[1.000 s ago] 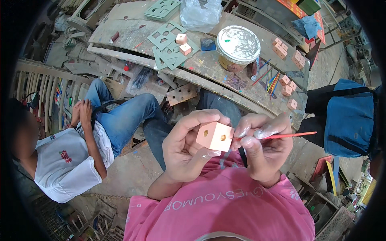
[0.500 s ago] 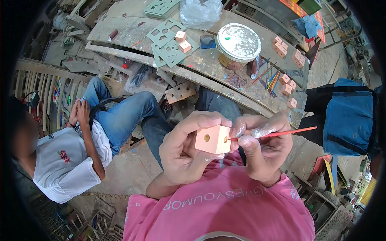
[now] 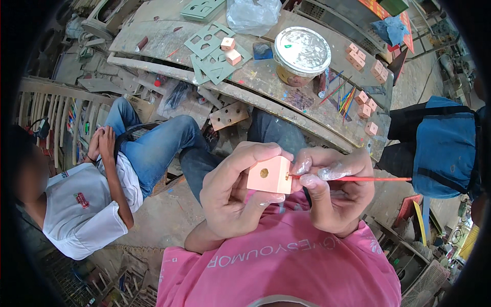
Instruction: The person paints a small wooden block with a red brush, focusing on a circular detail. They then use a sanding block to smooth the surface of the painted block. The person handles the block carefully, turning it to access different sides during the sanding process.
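Note:
Between the fingers and thumb of my left hand (image 3: 232, 187) is a salmon-pink cube (image 3: 266, 175) with a round hole in each of two visible faces; bare wood shows inside the holes. My right hand (image 3: 337, 192), its fingertips smeared with whitish paint, pinches a thin red stick (image 3: 373, 179). The stick's far end points out to the right. Its working end meets the hole in the cube's right face, and its very tip is too small to make out. Both hands are close together above my lap.
A paint-stained workbench (image 3: 245, 77) ahead bears a lidded tub (image 3: 302, 53), green stencil-like plates (image 3: 220, 61), several pink cubes (image 3: 365, 105) and coloured sticks (image 3: 348, 102). A seated person (image 3: 92, 199) is at left. A blue bag-like thing (image 3: 442, 148) is at right.
The red stick has swung so its outer end is lower and reaches further right. The cube has turned slightly in my left hand, its right face now narrower.

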A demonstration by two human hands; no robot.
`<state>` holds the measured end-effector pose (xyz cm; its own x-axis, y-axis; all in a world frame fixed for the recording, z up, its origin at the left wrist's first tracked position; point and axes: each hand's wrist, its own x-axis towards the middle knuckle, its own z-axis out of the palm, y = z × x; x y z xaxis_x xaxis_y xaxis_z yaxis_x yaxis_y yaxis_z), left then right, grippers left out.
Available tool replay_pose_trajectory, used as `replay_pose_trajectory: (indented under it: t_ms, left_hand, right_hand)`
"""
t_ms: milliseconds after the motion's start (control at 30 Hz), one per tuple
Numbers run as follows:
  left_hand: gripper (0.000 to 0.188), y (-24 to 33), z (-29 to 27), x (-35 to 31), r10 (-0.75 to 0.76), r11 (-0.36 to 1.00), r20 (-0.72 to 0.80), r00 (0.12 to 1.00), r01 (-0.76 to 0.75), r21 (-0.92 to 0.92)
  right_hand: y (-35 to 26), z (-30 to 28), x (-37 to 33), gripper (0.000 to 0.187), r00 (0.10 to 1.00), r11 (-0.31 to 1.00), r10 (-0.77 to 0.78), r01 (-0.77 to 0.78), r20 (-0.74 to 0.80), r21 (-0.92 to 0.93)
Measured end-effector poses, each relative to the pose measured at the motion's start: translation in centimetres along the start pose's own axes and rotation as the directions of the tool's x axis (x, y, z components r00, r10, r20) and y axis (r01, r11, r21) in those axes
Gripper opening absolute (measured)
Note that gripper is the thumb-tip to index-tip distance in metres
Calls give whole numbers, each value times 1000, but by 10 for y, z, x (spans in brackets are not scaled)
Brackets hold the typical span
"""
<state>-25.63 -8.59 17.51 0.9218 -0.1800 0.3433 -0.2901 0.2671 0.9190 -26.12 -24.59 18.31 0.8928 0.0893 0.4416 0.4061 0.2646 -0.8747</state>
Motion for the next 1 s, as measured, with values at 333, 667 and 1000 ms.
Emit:
replay_pose_trajectory:
  t_ms: [333,667,1000]
  left_hand:
    - [41,2,1,0,11,999,-16,1000,-10,31]
    - [41,5,0,0,-8,998,-5,1000,8,64]
    - [45,2,-5,-3,-40,994,34,999,37,99]
  right_hand:
    - [-1,2,-1,29,999,999,-10,12,-33,49]
    - [2,5,-2,28,998,997,-14,18,-61,74]
    - [4,5,-3,27,998,999,-24,27,-63,45]
